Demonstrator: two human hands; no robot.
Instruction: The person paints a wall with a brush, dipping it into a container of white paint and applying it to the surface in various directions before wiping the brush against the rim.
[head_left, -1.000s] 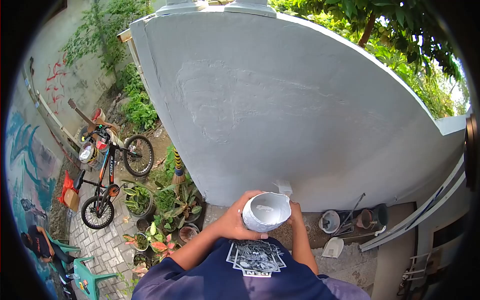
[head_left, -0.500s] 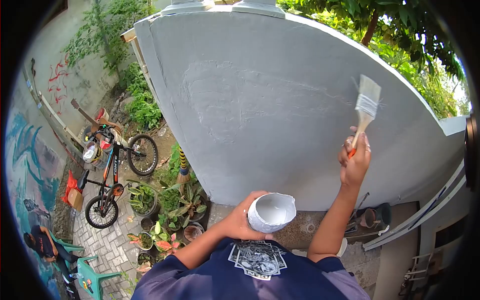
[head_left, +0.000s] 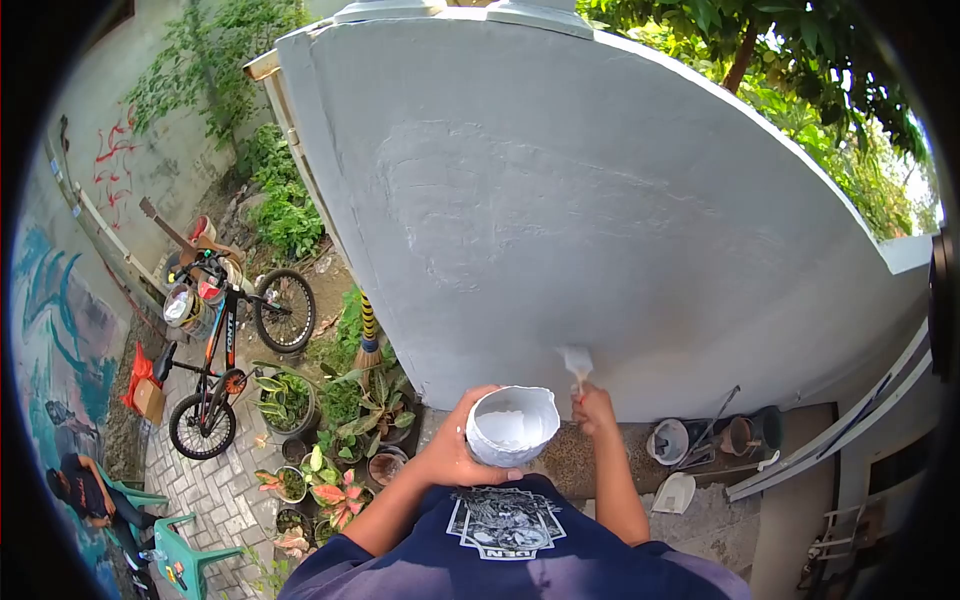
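My left hand (head_left: 462,440) is wrapped round a white-coated cup (head_left: 512,426) held in front of my chest, its open top facing up with white paint inside. Just right of the cup, my right hand (head_left: 594,408) grips the handle of a paintbrush (head_left: 575,362). The bristles point up and away from me, blurred, over the lower part of the grey wall (head_left: 540,250); whether they touch it I cannot tell. Rough raised patches show across the wall's upper middle.
A bicycle (head_left: 225,340), potted plants (head_left: 385,410) and a broom (head_left: 368,345) are at the left. A person (head_left: 88,490) sits beside a green chair (head_left: 185,555). Buckets (head_left: 668,440) and a white dustpan (head_left: 675,493) lie low at right. Foliage rises behind the wall.
My right hand has come down and left with the brush, from the wall's upper right to near the cup. The cup and my left hand have shifted slightly left.
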